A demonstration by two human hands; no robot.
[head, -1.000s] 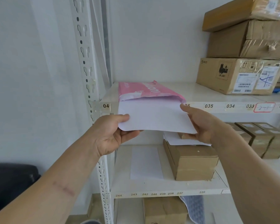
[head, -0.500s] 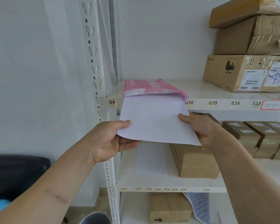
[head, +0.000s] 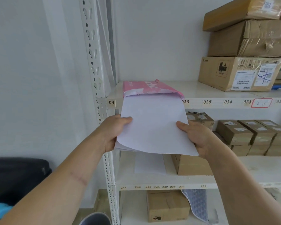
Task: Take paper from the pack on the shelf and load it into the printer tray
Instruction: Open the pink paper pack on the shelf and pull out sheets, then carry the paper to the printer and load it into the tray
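Note:
A pink paper pack [head: 146, 87] lies open at the left end of the upper white shelf [head: 217, 95]. A thin stack of white sheets [head: 152, 127] sticks well out of its open mouth toward me, with the far end still inside the wrapper. My left hand [head: 113, 132] grips the stack's left edge, thumb on top. My right hand [head: 195, 135] grips the right edge, thumb on top. The near left corner of the stack droops and fans slightly. No printer is in view.
Stacked cardboard boxes [head: 243, 46] fill the upper shelf's right side. Below are a loose white sheet [head: 149, 164], a brown box [head: 193, 164] and small cartons [head: 253, 135]. A perforated upright post [head: 96, 78] stands left. A dark object [head: 15, 176] sits at lower left.
Both hands have drawn the sheets further out of the pink pack toward me; much more paper shows now, and the near left corner has begun to sag.

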